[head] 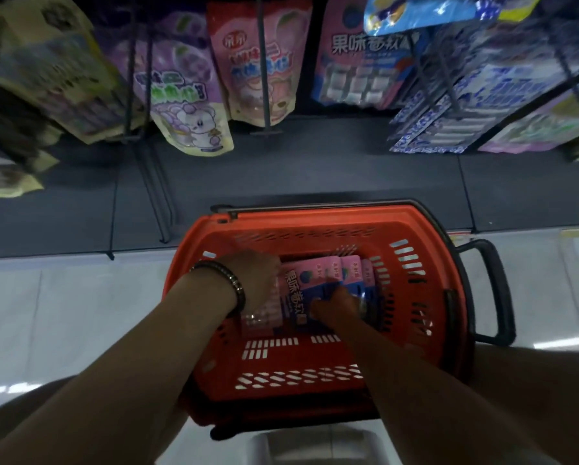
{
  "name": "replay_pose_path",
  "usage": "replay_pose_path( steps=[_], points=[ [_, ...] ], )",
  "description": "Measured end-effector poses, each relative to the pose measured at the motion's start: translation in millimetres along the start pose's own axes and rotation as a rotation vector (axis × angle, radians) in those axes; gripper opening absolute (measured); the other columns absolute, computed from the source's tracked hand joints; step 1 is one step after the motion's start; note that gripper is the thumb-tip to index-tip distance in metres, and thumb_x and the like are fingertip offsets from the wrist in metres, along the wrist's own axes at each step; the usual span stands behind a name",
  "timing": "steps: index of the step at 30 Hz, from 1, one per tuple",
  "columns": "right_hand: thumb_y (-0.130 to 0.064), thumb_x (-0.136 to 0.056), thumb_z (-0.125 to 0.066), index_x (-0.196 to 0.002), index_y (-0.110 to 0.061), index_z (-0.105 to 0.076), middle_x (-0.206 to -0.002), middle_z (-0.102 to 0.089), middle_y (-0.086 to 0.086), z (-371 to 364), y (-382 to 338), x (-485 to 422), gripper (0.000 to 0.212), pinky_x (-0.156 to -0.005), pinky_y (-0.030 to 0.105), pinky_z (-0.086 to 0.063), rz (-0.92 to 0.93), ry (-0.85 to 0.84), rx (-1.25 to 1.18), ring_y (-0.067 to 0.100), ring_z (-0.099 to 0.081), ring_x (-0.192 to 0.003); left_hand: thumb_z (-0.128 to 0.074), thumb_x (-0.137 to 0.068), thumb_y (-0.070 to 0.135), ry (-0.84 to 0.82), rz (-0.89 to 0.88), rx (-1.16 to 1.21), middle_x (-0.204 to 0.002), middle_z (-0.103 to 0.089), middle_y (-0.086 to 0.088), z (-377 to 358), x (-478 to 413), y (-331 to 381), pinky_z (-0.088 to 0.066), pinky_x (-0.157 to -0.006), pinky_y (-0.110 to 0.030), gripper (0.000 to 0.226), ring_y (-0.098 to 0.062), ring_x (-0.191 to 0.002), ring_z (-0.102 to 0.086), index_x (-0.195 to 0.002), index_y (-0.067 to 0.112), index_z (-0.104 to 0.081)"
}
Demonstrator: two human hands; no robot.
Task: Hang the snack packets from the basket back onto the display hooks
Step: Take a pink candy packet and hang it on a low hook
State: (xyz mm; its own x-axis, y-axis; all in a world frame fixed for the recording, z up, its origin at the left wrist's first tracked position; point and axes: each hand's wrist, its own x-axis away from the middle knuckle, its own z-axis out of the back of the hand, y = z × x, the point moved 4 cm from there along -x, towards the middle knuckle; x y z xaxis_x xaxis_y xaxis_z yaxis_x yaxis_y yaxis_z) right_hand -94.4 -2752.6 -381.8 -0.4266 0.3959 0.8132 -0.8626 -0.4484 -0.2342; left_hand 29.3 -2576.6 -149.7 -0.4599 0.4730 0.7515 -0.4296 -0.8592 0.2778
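Orange basket (pixel 315 220) reached into. Pinching top pink packet (pixel 302 284) with right grip (pixel 337 307), probably to lift toward hooks (pixel 263 62); steadying stack (pixel 352 270) with left grip (pixel 252 280) just beside, closure hidden, cannot tell.

You're in a shop aisle, facing a snack display.

In front of you, rows of brightly printed snack packets (pixel 258 62) hang from dark metal hooks (pixel 263 78) above a dark base shelf (pixel 281 169), with several of one kind lined up behind each other on a hook. Below you is an orange plastic shopping basket (pixel 315 226) with black handles, over a pale, glossy tiled floor (pixel 63 313). More pink-and-blue packets (pixel 315 273) lie inside it.
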Motion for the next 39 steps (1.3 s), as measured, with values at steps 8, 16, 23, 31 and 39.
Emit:
replay_pose_path(
  steps=[8,16,23,31,39],
  points=[
    [-0.013,-0.106,-0.058,-0.137,-0.009,-0.061,-0.121,-0.066,0.013,8.8,-9.4,20.6,0.031,-0.056,0.015,-0.044,0.151,-0.141,-0.016,0.016,-0.059,-0.091,-0.053,-0.108,0.034,0.141,0.053,0.15,-0.149,-0.061,-0.006,25.0,10.9,-8.1,-0.044,-0.109,-0.032,0.043,-0.025,-0.132,-0.059,-0.15,0.023,-0.052],
    [0.007,-0.097,-0.059,-0.094,-0.009,-0.072,-0.073,-0.075,0.002,80.9,-9.2,80.4,0.02,-0.075,0.037,-0.06,0.345,-0.276,-0.348,0.023,-0.07,-0.077,-0.067,-0.099,0.037,0.16,0.123,0.187,-0.156,-0.05,-0.014,-13.2,18.1,-6.2,-0.041,-0.113,-0.033,0.054,-0.032,-0.142,-0.05,-0.147,0.016,-0.053],
    [-0.002,-0.093,-0.065,-0.11,-0.007,-0.073,-0.102,-0.078,0.01,195.0,-21.3,193.5,0.019,-0.081,0.03,-0.057,0.611,-0.385,-0.415,0.019,-0.071,-0.087,-0.089,-0.074,0.047,0.371,-0.052,0.397,-0.162,-0.043,-0.006,-8.8,60.3,35.5,-0.035,-0.124,-0.035,0.104,-0.025,-0.15,-0.042,-0.16,0.017,-0.039],
    [-0.006,-0.088,-0.068,-0.109,0.0,-0.076,-0.102,-0.081,0.014,283.1,-56.1,320.0,0.023,-0.086,0.041,-0.063,0.767,-0.439,-0.301,0.022,-0.078,-0.081,-0.078,-0.093,0.002,0.399,-0.419,1.048,-0.122,-0.079,-0.013,22.1,145.0,101.6,-0.06,-0.101,-0.048,0.031,-0.033,-0.115,-0.075,-0.123,0.002,-0.072],
    [-0.006,-0.093,-0.078,-0.092,-0.004,-0.072,-0.087,-0.082,0.005,323.5,-60.1,385.0,0.007,-0.07,0.034,-0.062,0.996,0.052,-0.514,0.02,-0.079,-0.08,-0.076,-0.094,0.003,0.753,-0.351,1.261,-0.108,-0.083,-0.003,34.6,211.7,117.6,-0.065,-0.087,-0.038,0.022,-0.02,-0.097,-0.081,-0.114,0.009,-0.075]
  ],
)
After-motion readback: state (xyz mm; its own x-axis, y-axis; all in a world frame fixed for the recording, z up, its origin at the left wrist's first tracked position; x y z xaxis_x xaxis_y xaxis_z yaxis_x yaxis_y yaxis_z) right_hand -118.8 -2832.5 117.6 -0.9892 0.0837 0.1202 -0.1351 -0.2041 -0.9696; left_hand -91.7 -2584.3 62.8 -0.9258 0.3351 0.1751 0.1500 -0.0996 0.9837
